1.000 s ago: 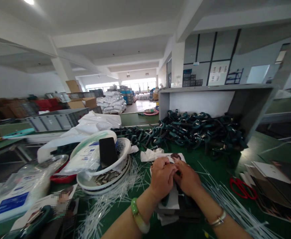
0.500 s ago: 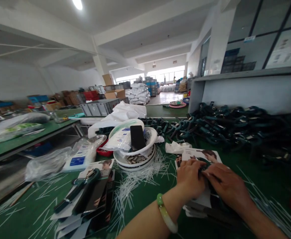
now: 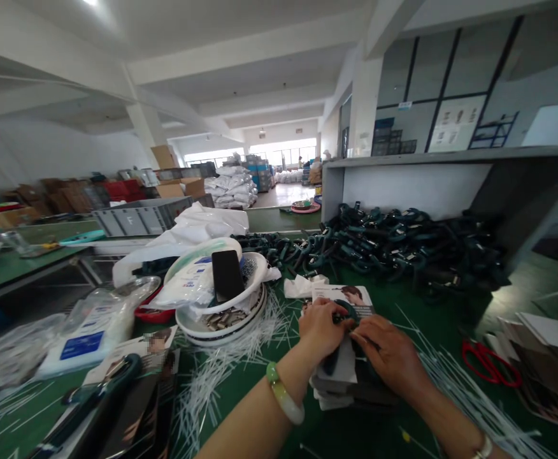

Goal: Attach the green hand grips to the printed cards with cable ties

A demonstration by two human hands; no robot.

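My left hand (image 3: 323, 328), with a green and white bangle at the wrist, has its fingers closed on a dark green curved tool (image 3: 348, 310). The tool lies on a printed card (image 3: 362, 294) on top of a stack of such cards (image 3: 332, 398). Close beside it, my right hand (image 3: 390, 352) is pinched at the tool's edge; what its fingertips hold is hidden. To the left, similar tools (image 3: 111, 381) lie on overlapping printed cards. Thin clear plastic strips (image 3: 214, 382) are strewn between the two stacks.
A heap of dark green tools (image 3: 384, 239) fills the back of the green table. White basins (image 3: 183, 326) hold metal parts, a plastic bag and a black phone (image 3: 228, 275). At right lie red-handled scissors (image 3: 486, 363), more strips and more cards (image 3: 553, 341).
The view has swung to the right, bringing the scissors and right-hand cards into sight. Both hands stay at the tool on the card stack, with little change in their grip.
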